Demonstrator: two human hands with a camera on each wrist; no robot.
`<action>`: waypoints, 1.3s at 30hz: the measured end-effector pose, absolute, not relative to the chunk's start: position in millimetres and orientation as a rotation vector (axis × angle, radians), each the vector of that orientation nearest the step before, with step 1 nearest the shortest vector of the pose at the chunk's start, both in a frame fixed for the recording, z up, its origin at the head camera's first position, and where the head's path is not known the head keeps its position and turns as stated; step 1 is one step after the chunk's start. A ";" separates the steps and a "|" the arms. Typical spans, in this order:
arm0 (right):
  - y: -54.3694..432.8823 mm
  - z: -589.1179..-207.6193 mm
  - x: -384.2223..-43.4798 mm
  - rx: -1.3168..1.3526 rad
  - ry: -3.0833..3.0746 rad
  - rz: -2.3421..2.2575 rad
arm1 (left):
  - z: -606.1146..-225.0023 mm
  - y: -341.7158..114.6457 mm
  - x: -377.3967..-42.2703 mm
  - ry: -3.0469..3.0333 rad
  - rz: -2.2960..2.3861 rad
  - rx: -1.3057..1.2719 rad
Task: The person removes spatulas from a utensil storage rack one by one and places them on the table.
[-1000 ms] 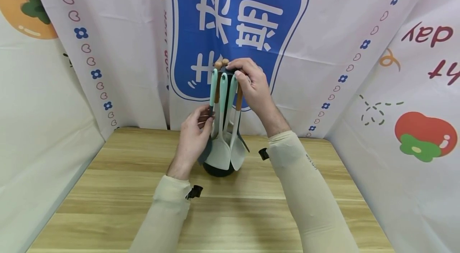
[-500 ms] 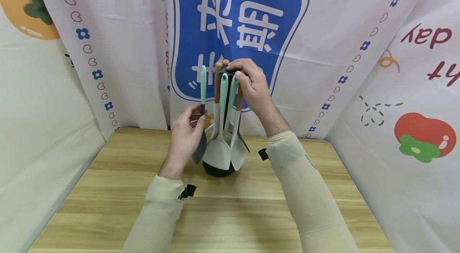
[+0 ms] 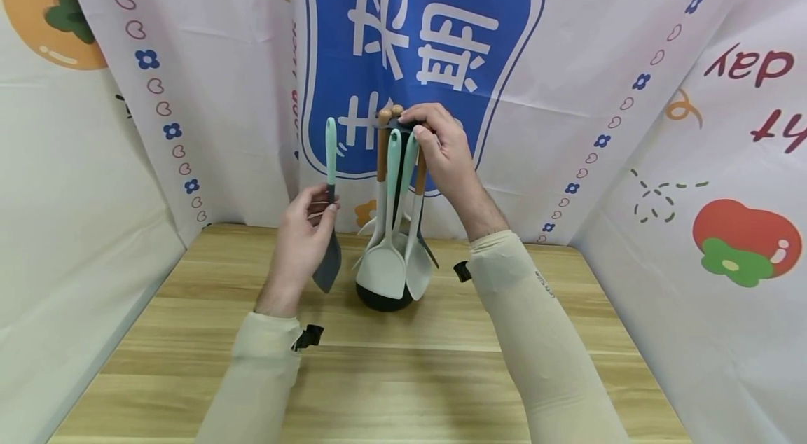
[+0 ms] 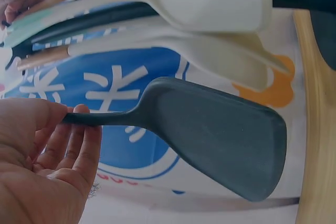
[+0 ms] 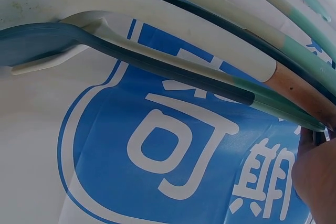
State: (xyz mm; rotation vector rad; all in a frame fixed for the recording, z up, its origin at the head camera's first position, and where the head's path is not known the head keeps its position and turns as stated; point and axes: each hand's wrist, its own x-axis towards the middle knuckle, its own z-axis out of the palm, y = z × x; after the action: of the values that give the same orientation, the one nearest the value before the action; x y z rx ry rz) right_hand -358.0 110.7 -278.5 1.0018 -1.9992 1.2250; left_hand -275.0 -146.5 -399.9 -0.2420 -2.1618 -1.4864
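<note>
My left hand (image 3: pixel 301 237) pinches a dark grey spatula (image 4: pixel 215 135) with a mint handle. It grips the shaft just below the mint part, and the spatula hangs upright, blade down, to the left of a utensil stand (image 3: pixel 384 302) and apart from it. My right hand (image 3: pixel 449 153) holds the top of this stand with bent fingers. Around the stand hang several kitchen utensils, among them a pale turner (image 3: pixel 381 272) with a mint handle at the front. Beside it is a pale utensil (image 3: pixel 419 274) with a wooden handle. The stand's post is mostly hidden behind them.
The stand's round black base rests on a wooden table (image 3: pixel 441 374), toward its back edge. A printed white and blue cloth (image 3: pixel 466 31) hangs close behind. More printed cloth walls the left and right sides.
My left hand has moved left with the dark grey spatula, drawing it away from the other utensils on the stand. The right hand has kept its hold at the stand's top.
</note>
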 end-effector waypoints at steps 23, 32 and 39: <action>111.8 -278.5 -356.8 1.024 -1.994 1.240 | -414.8 -208.5 -267.6 -2.193 -1.311 -0.094; 110.9 -279.4 -358.1 1.016 -2.004 1.238 | -423.5 -238.6 -261.8 -2.196 -1.267 -0.016; 111.5 -278.5 -356.3 1.002 -2.015 1.215 | -427.2 -256.8 -257.6 -2.224 -1.260 0.077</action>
State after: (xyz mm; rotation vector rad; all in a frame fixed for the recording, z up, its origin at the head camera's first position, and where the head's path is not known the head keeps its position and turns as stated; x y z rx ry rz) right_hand -356.3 111.5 -278.5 1.0016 -2.0147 1.2146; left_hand -257.6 -256.8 -427.2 0.0768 -2.2243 -1.2604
